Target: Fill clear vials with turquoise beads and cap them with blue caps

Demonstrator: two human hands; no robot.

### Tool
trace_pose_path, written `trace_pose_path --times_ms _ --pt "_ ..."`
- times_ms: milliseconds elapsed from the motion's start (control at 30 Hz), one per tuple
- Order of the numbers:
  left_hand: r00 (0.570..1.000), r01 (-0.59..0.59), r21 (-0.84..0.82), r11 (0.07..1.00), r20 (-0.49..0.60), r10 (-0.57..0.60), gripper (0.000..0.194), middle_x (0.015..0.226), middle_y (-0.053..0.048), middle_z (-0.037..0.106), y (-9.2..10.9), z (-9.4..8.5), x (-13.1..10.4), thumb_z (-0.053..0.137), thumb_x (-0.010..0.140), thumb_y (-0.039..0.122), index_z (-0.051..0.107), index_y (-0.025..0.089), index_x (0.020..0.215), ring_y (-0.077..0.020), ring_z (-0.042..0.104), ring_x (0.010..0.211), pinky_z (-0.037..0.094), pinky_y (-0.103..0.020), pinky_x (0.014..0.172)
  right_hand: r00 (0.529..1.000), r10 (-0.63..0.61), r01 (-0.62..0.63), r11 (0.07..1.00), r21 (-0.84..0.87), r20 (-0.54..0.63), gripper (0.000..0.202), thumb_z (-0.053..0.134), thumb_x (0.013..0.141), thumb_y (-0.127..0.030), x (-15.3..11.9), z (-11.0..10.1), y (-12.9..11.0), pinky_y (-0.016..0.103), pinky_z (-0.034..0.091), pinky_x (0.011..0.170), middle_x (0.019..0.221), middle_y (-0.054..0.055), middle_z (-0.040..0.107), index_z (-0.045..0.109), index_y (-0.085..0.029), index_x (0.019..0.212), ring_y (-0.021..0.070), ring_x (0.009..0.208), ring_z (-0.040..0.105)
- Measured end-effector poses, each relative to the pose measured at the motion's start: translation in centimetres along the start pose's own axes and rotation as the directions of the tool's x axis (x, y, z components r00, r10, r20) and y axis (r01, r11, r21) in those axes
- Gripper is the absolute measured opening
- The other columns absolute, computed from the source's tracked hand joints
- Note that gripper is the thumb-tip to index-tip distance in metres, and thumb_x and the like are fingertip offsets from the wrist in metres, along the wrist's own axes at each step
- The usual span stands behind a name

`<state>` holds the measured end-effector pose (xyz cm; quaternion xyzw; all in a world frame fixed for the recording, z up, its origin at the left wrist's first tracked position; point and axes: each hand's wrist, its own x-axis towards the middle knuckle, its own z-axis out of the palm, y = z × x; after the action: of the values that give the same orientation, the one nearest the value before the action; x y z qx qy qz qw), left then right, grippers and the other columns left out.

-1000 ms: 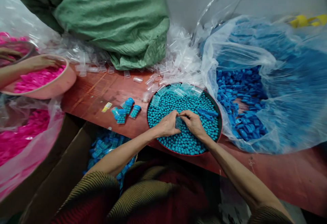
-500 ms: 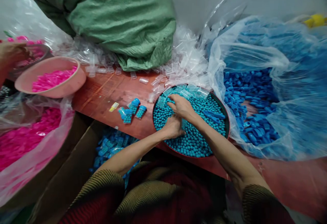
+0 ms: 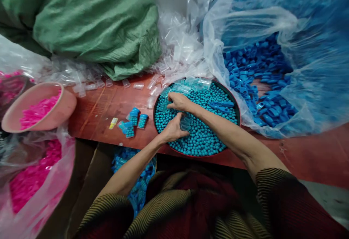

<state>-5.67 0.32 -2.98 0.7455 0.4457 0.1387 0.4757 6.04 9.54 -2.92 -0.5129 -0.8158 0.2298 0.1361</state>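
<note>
My left hand [image 3: 174, 129] is at the near left of a round tray [image 3: 238, 117] full of small turquoise balls [image 3: 203, 142]. Thumb and fingers curve around a small clear plastic container [image 3: 185, 123], which lies low against the balls. Just beyond it, my right hand [image 3: 179, 101] hovers over the tray with its fingers bent together; whatever is between the fingertips cannot be made out. Several empty clear containers [image 3: 188, 85] lie along the tray's far side. Blue plastic caps [image 3: 222, 105] rest on the balls at the right.
Filled blue-capped containers [image 3: 142, 121] sit left of the tray, near a small yellow-and-white piece [image 3: 113, 123]. A green sack [image 3: 95, 28] and loose clear containers [image 3: 180, 50] stand behind. Right is a bag of blue caps [image 3: 261, 71]; left, a pink bowl [image 3: 67, 104].
The camera view has shifted, and the co-worker's hand at the left is out of sight. My hands have drawn apart, and the clear container now shows in my left hand.
</note>
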Motion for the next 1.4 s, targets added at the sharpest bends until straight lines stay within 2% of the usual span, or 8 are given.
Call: trace_pose_path --times_ms 267,433,667,867,1000,1100,1233,1400 --pt "0.999 0.053 -0.233 0.971 0.011 -0.051 0.064 0.107 -0.006 0.054 0.4 -0.7 -0.5 0.073 0.062 0.026 0.036 0.019 0.114 -0.0148 0.057 0.087 0.048 -0.031 0.080 0.994 0.028 0.004 0.959 0.285 -0.108 0.018 0.058 0.068 -0.014 -2.2 -1.6 2.1 0.021 0.034 0.060 0.075 -0.001 0.057 0.056 -0.014 0.086 0.0115 0.066 0.047" --pt "0.996 0.000 -0.020 1.000 -0.094 -0.001 0.062 0.143 -0.016 0.029 0.3 -0.1 -0.7 0.071 0.061 0.023 0.037 0.019 0.113 -0.0268 0.043 0.125 0.041 -0.041 0.099 0.988 0.039 0.019 0.928 0.371 -0.148 0.018 0.053 0.070 -0.014 -7.0 -2.0 4.0 0.021 0.034 0.061 0.071 -0.003 0.056 0.054 -0.018 0.087 0.0114 0.063 0.048" --pt "0.973 -0.108 0.386 0.916 -0.146 0.176 0.058 0.149 -0.020 0.019 0.4 0.5 -0.1 0.068 0.062 0.019 0.041 0.016 0.113 -0.0375 0.014 0.142 0.024 -0.056 0.112 0.994 0.019 0.017 0.949 0.314 -0.112 0.018 0.051 0.071 -0.009 -10.0 -0.6 4.1 0.021 0.033 0.059 0.069 -0.002 0.056 0.053 -0.019 0.087 0.0121 0.060 0.048" --pt "0.987 -0.147 0.367 0.919 0.000 0.158 0.085 0.139 -0.019 0.039 0.0 0.1 0.8 0.072 0.059 0.023 0.029 0.016 0.132 -0.0348 0.039 0.130 0.034 -0.052 0.107 0.992 0.063 -0.023 0.945 0.327 -0.112 0.020 0.049 0.074 -0.009 -10.6 -0.2 3.7 0.022 0.037 0.062 0.078 0.000 0.062 0.055 -0.019 0.090 0.0133 0.065 0.053" --pt "0.994 -0.108 0.388 0.915 0.046 0.098 0.103 0.141 -0.020 0.037 0.6 -0.3 0.9 0.074 0.059 0.026 0.014 0.013 0.142 -0.0351 0.037 0.130 0.035 -0.050 0.106 0.994 0.073 -0.054 0.972 0.229 -0.076 0.027 0.048 0.075 -0.008 -11.0 -0.1 3.6 0.025 0.040 0.068 0.088 0.003 0.066 0.057 -0.018 0.098 0.0160 0.073 0.058" --pt "0.997 -0.059 0.450 0.891 0.066 0.033 0.096 0.139 -0.020 0.038 1.6 -0.1 1.1 0.073 0.060 0.026 0.021 0.011 0.140 -0.0361 0.037 0.129 0.037 -0.050 0.103 0.991 0.085 -0.076 0.993 0.093 -0.102 0.031 0.041 0.079 -0.007 -11.3 0.3 2.9 0.028 0.042 0.075 0.095 0.007 0.068 0.058 -0.018 0.103 0.0198 0.085 0.060" --pt "0.999 0.048 0.543 0.838 -0.040 -0.031 0.065 0.120 -0.019 0.052 2.6 1.1 1.5 0.066 0.065 0.029 0.041 0.008 0.122 -0.0350 0.049 0.114 0.043 -0.048 0.094 0.994 0.044 -0.052 0.995 -0.083 -0.098 0.032 0.036 0.084 -0.008 -11.7 0.7 1.7 0.031 0.042 0.078 0.097 0.010 0.067 0.061 -0.016 0.102 0.0226 0.089 0.058" --pt "0.986 0.028 0.550 0.835 -0.153 0.067 0.046 0.111 -0.015 0.056 2.3 0.8 1.2 0.056 0.070 0.022 0.046 0.010 0.113 -0.0294 0.053 0.105 0.044 -0.041 0.093 0.975 -0.034 0.005 0.991 -0.133 -0.218 0.031 0.037 0.092 -0.019 -14.0 -0.2 1.2 0.034 0.041 0.082 0.107 0.012 0.065 0.059 -0.016 0.112 0.0219 0.095 0.056"
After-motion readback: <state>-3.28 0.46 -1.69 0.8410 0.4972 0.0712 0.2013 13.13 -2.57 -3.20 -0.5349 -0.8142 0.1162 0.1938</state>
